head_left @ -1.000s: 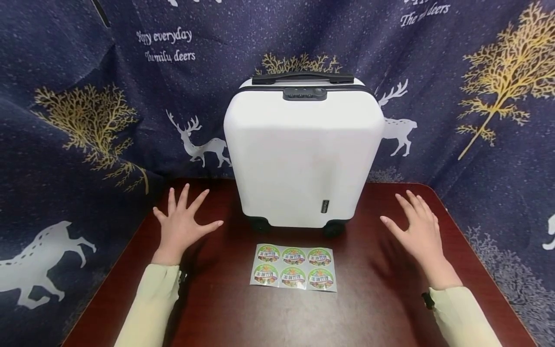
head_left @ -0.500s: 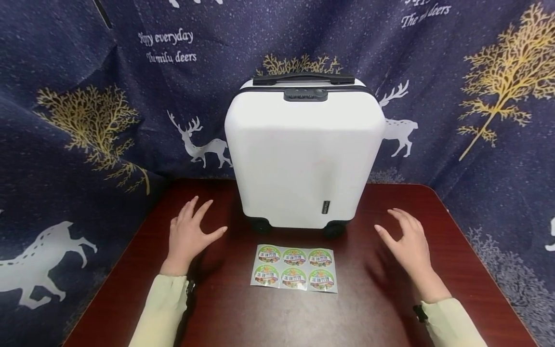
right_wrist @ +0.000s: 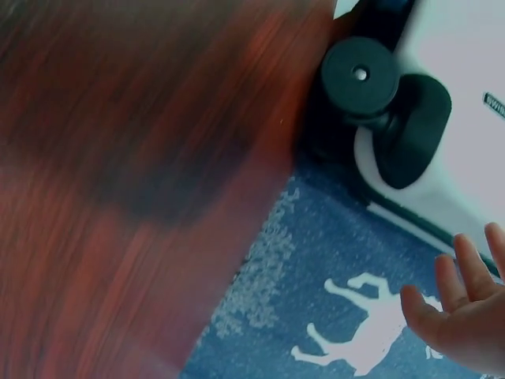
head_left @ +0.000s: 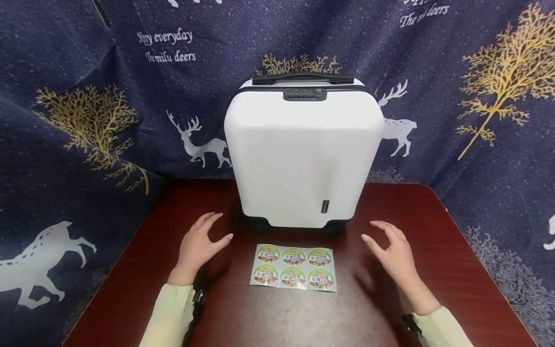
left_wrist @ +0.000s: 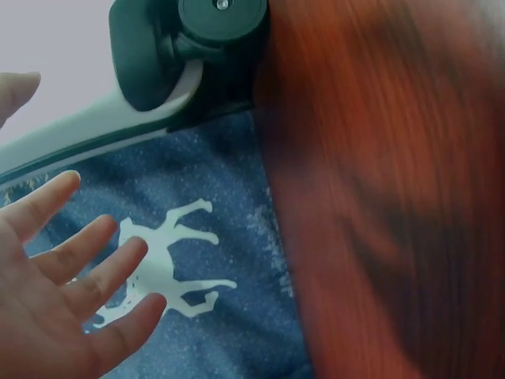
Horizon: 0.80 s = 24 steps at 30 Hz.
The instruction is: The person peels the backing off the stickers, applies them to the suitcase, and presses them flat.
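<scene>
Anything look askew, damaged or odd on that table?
Nothing stands out: the suitcase stands upright, the sticker sheet lies in front of it, turned slightly, and its six stickers look whole.

A bare left hand [left_wrist: 47, 308], fingers spread apart, shows at the left edge before dark blue speckled fabric [left_wrist: 252, 174] printed with a white deer [left_wrist: 154, 264]. Above it is a smooth white suitcase [left_wrist: 55, 55] with a round black wheel [left_wrist: 225, 17], beside a reddish-brown wood-grain tabletop [left_wrist: 355, 110]
</scene>
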Each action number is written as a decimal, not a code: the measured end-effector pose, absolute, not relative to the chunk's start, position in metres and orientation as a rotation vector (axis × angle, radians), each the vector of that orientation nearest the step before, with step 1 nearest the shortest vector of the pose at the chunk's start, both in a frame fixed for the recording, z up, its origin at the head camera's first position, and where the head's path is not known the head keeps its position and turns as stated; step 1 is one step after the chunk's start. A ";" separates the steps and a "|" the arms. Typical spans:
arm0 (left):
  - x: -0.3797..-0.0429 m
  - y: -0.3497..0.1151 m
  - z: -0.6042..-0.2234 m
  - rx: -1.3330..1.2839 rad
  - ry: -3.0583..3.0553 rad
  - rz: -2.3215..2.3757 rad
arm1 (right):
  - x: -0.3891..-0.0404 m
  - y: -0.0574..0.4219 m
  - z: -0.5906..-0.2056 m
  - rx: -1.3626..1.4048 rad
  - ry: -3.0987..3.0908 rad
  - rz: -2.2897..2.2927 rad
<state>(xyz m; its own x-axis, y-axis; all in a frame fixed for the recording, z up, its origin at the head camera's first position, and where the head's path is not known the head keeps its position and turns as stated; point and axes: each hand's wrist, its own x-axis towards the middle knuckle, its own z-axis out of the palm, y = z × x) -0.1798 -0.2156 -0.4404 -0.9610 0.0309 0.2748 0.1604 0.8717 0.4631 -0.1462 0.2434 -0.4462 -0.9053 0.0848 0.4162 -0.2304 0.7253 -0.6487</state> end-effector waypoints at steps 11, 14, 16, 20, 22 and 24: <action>-0.180 -0.207 -0.455 -0.130 -2.918 -0.930 | -0.141 0.225 -0.453 0.142 -2.582 1.081; -0.180 -0.206 -0.459 -0.160 -2.943 -0.960 | -0.142 0.220 -0.457 0.151 -2.614 1.089; -0.182 -0.204 -0.462 -0.184 -2.947 -0.987 | -0.144 0.216 -0.458 0.164 -2.638 1.107; -0.185 -0.202 -0.466 -0.226 -2.961 -1.046 | -0.149 0.209 -0.459 0.208 -2.680 1.158; -0.186 -0.200 -0.469 -0.242 -2.966 -1.067 | -0.151 0.204 -0.460 0.239 -2.691 1.169; -0.187 -0.199 -0.471 -0.253 -2.972 -1.082 | -0.154 0.199 -0.462 0.270 -2.699 1.183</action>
